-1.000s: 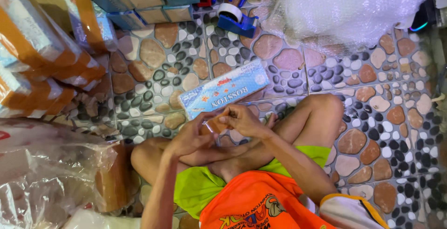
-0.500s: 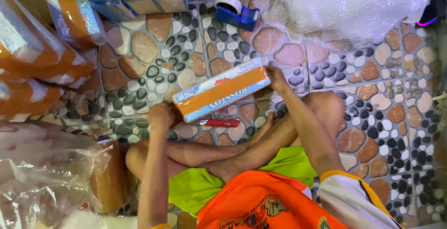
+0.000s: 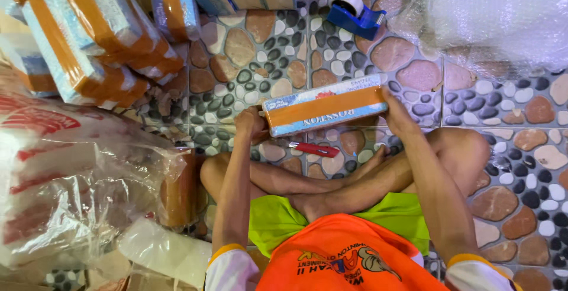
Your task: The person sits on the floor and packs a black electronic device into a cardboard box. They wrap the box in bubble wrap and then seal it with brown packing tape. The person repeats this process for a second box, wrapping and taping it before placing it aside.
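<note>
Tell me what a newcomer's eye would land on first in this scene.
The long box banded with orange tape, held at each end between the left hand and right hand above crossed legs on the pebble-patterned floor. Next, the stack of similar taped boxes at upper left, and the blue tape dispenser at top centre. A small red cutter lies just beneath the held box.

Warm, fairly bright light fell from above, and the pebble-patterned floor (image 3: 254, 60) was evenly lit with only soft, short shadows under the crossed legs. The bubble wrap (image 3: 497, 13) at upper right was washed out by pale glare, and the plastic bag (image 3: 71, 178) at left caught sheen. The centre was sharp, while the edges bent and softened slightly.
</note>
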